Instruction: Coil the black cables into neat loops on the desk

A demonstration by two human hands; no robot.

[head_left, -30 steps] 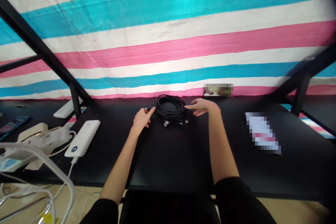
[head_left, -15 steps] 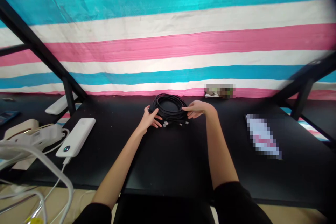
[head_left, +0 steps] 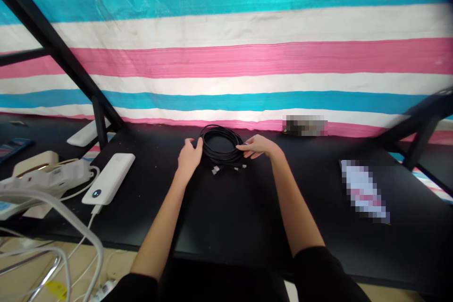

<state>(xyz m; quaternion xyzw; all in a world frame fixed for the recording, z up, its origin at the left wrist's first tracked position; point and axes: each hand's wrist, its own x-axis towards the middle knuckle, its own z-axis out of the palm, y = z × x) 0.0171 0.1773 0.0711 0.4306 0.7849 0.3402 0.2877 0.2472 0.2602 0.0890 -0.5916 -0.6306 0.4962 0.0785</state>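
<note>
A coil of black cable [head_left: 223, 156] lies at the back middle of the black table, its loops gathered in a ring. Several silver plugs [head_left: 215, 169] stick out at its near side. At the ring's left edge, my left hand [head_left: 190, 155] closes on the loops, its thumb showing and its other fingertips partly hidden. My right hand [head_left: 259, 145] pinches the right edge of the coil between thumb and forefinger, the other fingers curled below.
On the left, a white power bank [head_left: 109, 178] with a cable plugged in lies beside a white power strip [head_left: 56, 177]. A blurred-out flat item [head_left: 364, 191] is on the right. Black frame bars [head_left: 63, 63] rise at both sides, before a striped sheet [head_left: 230, 61].
My left hand has turned from spread fingers to a closer hold on the coil's left edge. The right hand keeps its pinch. The whole view has shifted slightly.
</note>
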